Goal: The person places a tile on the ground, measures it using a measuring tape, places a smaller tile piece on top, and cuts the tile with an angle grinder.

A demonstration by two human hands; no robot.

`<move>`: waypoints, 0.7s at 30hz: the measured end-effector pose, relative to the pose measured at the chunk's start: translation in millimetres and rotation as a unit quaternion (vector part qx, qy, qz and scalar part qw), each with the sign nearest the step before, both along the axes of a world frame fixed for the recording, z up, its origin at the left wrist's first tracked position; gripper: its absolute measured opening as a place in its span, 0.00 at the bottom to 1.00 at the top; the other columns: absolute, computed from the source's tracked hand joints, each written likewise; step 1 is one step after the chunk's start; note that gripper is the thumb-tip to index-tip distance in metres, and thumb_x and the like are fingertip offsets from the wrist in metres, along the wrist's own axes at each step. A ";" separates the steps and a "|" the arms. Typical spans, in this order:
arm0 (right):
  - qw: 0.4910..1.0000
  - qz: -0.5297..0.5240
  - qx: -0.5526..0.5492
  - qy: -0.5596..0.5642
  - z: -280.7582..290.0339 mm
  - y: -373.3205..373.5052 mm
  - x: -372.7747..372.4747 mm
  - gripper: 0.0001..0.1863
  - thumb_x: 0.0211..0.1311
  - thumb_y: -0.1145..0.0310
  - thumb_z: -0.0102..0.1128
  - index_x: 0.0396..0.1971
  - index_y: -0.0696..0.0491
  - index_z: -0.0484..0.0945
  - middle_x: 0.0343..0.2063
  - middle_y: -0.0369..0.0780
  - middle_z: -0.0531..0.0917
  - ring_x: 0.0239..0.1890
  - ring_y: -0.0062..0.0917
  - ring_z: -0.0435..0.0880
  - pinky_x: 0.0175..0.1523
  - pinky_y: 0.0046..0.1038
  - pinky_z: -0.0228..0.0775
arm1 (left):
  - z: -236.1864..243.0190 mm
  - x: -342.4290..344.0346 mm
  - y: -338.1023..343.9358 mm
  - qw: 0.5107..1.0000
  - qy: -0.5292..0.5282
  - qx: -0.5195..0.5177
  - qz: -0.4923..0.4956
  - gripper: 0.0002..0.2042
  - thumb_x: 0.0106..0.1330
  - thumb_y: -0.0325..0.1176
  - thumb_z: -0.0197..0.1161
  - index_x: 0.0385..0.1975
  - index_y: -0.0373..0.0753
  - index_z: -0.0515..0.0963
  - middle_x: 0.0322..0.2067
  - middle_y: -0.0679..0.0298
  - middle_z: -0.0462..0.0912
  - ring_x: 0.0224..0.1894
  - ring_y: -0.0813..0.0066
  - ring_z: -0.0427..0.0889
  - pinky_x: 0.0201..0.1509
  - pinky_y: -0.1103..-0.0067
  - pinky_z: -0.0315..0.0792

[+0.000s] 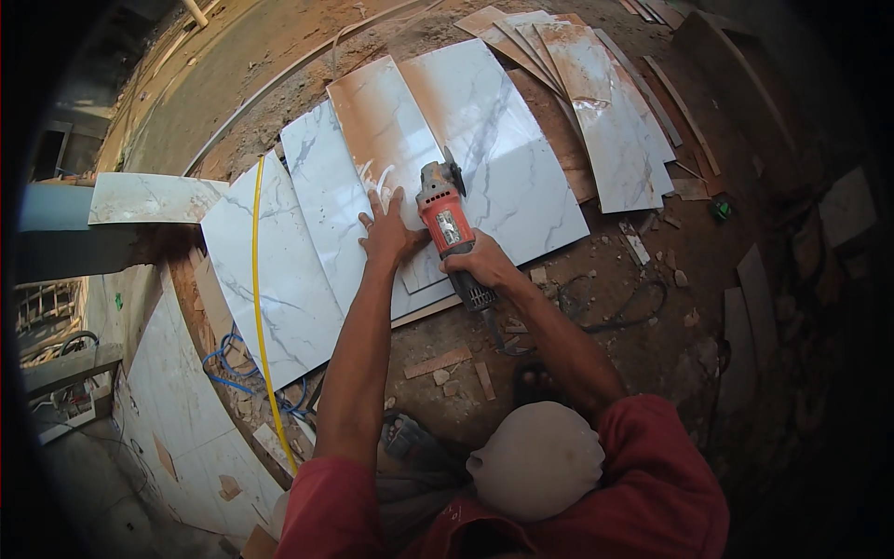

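My right hand [481, 261] is wrapped round the dark rear body of a red angle grinder [445, 224]. The grinder's head and thin disc [453, 172] point away from me, over the tiles. Just left of the tool, my left hand [389, 233] lies with its fingers spread on a narrow marble-patterned tile piece [372, 107] covered partly in brown dust. This piece rests on larger white, grey-veined tiles [307, 158]. Another white tile [507, 140] lies to the right of the grinder. Whether the disc touches a tile, I cannot tell.
A yellow tape measure [257, 252] stretches across the left tile. Blue cord [223, 363] lies beside it. Several stacked tiles [596, 121] lean at the far right. Broken pieces [438, 362] and a dark cable [643, 307] lie on the dirt near my feet.
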State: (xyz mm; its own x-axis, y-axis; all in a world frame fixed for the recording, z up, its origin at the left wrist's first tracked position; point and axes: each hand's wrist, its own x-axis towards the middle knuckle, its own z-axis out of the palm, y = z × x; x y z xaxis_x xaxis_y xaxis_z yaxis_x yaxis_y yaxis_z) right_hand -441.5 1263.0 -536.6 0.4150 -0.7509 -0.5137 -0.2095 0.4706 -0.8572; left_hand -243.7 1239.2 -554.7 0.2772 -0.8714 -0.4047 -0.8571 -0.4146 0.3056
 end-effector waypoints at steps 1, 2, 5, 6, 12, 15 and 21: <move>1.000 0.002 0.000 0.001 -1.7 1.1 1.5 0.28 0.37 0.62 0.72 0.40 0.60 0.75 0.30 0.43 0.82 0.31 0.29 0.81 0.40 0.29 0.74 | -0.4 1.7 0.4 1.000 0.003 0.001 0.001 0.52 0.41 0.52 0.78 0.71 0.59 0.54 0.74 0.54 0.40 0.69 0.27 0.49 0.62 0.38 0.60; 1.000 -0.005 -0.006 0.008 -5.1 2.3 -0.2 0.29 0.37 0.62 0.72 0.41 0.61 0.75 0.31 0.43 0.82 0.32 0.29 0.81 0.40 0.29 0.74 | 0.7 -0.2 -0.6 1.000 0.004 0.001 -0.001 0.52 0.42 0.52 0.77 0.71 0.59 0.54 0.74 0.54 0.39 0.69 0.27 0.49 0.62 0.38 0.60; 1.000 -0.010 -0.008 0.015 -12.5 5.9 -3.5 0.31 0.37 0.62 0.73 0.43 0.61 0.73 0.32 0.43 0.81 0.32 0.29 0.81 0.40 0.29 0.74 | 1.3 -4.0 -1.8 1.000 0.003 0.001 -0.002 0.52 0.42 0.53 0.77 0.71 0.59 0.54 0.74 0.54 0.39 0.69 0.27 0.49 0.62 0.38 0.60; 1.000 -0.009 -0.004 0.015 -13.2 7.0 -3.1 0.32 0.38 0.62 0.73 0.44 0.62 0.73 0.32 0.43 0.81 0.32 0.29 0.81 0.40 0.29 0.74 | 0.4 -2.2 -1.8 1.000 0.003 0.002 0.000 0.52 0.42 0.53 0.77 0.71 0.59 0.54 0.74 0.54 0.39 0.69 0.27 0.49 0.62 0.38 0.60; 1.000 -0.002 -0.001 0.012 -14.5 12.8 -5.4 0.33 0.38 0.63 0.74 0.46 0.62 0.71 0.34 0.43 0.79 0.32 0.26 0.80 0.39 0.27 0.74 | -3.6 -1.3 -1.5 1.000 -0.001 -0.003 0.001 0.52 0.42 0.54 0.77 0.71 0.60 0.55 0.74 0.55 0.39 0.69 0.28 0.49 0.61 0.38 0.61; 1.000 -0.006 0.009 0.020 -13.0 15.6 -7.3 0.33 0.38 0.63 0.74 0.46 0.62 0.70 0.33 0.42 0.79 0.32 0.27 0.80 0.39 0.27 0.74 | -5.6 -1.3 -1.0 1.000 -0.001 -0.009 0.005 0.51 0.43 0.55 0.76 0.70 0.60 0.55 0.74 0.56 0.39 0.69 0.28 0.49 0.60 0.37 0.61; 1.000 -0.003 0.016 0.014 -7.4 21.4 -7.3 0.34 0.37 0.61 0.74 0.45 0.62 0.72 0.34 0.44 0.81 0.34 0.29 0.81 0.43 0.29 0.74 | -12.1 4.3 -1.2 1.000 -0.018 -0.001 0.001 0.49 0.45 0.56 0.75 0.70 0.62 0.55 0.74 0.56 0.39 0.69 0.28 0.49 0.60 0.37 0.61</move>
